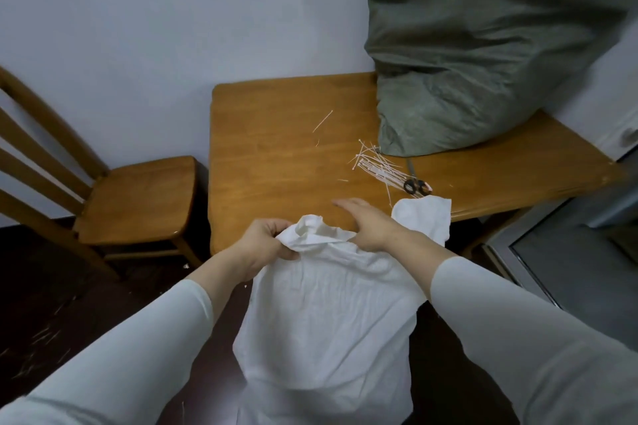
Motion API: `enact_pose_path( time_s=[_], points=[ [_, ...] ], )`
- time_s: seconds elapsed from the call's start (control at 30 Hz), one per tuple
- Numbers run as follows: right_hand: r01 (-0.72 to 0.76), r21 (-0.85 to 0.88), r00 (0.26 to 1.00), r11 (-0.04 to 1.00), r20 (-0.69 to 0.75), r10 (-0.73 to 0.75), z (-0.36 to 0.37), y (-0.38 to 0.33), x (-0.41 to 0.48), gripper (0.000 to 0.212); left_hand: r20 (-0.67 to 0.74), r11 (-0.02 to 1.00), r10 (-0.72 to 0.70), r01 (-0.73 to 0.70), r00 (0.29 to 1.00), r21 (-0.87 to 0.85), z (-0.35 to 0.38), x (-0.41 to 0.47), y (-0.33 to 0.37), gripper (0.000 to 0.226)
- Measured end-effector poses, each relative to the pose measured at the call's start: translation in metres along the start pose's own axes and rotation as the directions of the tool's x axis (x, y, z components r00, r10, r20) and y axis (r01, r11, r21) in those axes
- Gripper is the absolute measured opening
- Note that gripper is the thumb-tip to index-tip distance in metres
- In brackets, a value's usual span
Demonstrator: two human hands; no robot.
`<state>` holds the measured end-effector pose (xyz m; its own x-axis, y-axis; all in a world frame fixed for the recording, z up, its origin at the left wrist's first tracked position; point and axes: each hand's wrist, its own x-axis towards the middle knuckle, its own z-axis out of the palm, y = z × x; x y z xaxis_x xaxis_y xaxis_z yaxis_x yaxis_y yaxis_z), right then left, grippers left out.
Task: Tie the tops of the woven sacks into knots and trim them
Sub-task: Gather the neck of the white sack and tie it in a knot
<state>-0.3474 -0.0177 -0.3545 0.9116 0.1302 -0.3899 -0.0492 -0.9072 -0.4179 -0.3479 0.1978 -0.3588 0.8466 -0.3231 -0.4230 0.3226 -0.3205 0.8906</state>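
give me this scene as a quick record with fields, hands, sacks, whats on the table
left hand: grips the bunched top of the white woven sack
right hand: open, fingers straight, stretched over the near edge of the brown wooden table
white sack state: stands in front of the table, top not yet knotted
on table: large grey-green sack at far right; pile of thin white ties in front of it; black-handled scissors at the pile's near end
left of table: wooden chair
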Motion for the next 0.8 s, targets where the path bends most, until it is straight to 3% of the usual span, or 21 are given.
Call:
enact_pose_path(
  time_s=[0.07,0.13,0.17,0.23,0.3,0.37,0.47,0.6,0.7,0.8],
  points=[
    [-0.019,-0.052,1.0,0.998,0.007,0.02,0.006,-0.006,0.006,0.061,0.034,1.0,-0.007,0.007,0.999,-0.021,-0.007,-0.002,-0.001,0.034],
    [-0.083,-0.059,0.995,0.995,0.054,0.087,0.012,-0.008,0.009,0.017,0.042,0.999,-0.008,0.009,0.999,-0.038,-0.014,-0.005,-0.003,0.037],
    [-0.076,-0.037,0.996,0.996,0.05,0.078,0.014,-0.01,0.007,0.014,0.037,0.999,-0.007,0.009,0.999,-0.05,-0.017,-0.008,-0.004,0.038],
    [-0.042,0.083,0.999,0.996,0.0,0.042,0.009,-0.014,0.005,0.03,0.004,0.996,-0.01,0.01,1.0,-0.087,-0.02,-0.012,-0.006,0.039],
    [0.049,0.156,0.988,0.986,-0.15,-0.026,-0.002,-0.02,0.002,0.028,-0.061,0.992,-0.016,0.008,0.998,-0.127,-0.023,-0.015,-0.006,0.034],
    [0.146,0.157,0.972,0.977,-0.205,-0.113,-0.012,-0.027,-0.001,0.025,-0.117,0.991,-0.015,-0.001,0.993,-0.133,-0.023,-0.018,-0.005,0.026],
    [0.243,0.176,0.954,0.954,-0.22,-0.203,-0.011,-0.039,-0.007,0.032,-0.144,0.995,0.012,-0.026,0.989,-0.093,-0.019,-0.022,-0.005,0.021],
    [0.314,0.294,0.942,0.903,-0.215,-0.258,-0.005,-0.046,-0.014,0.025,-0.047,0.997,0.056,-0.058,0.997,-0.045,-0.004,-0.03,-0.006,0.033],
    [0.343,0.291,0.938,0.893,-0.159,-0.308,-0.003,-0.045,-0.016,0.02,-0.102,0.998,0.029,-0.034,0.994,-0.043,0.009,-0.035,-0.003,0.006],
    [0.331,0.309,0.944,0.892,-0.089,-0.319,-0.003,-0.041,-0.022,0.023,-0.177,0.999,0.028,-0.035,0.984,-0.037,0.013,-0.032,-0.005,0.004]
  ],
)
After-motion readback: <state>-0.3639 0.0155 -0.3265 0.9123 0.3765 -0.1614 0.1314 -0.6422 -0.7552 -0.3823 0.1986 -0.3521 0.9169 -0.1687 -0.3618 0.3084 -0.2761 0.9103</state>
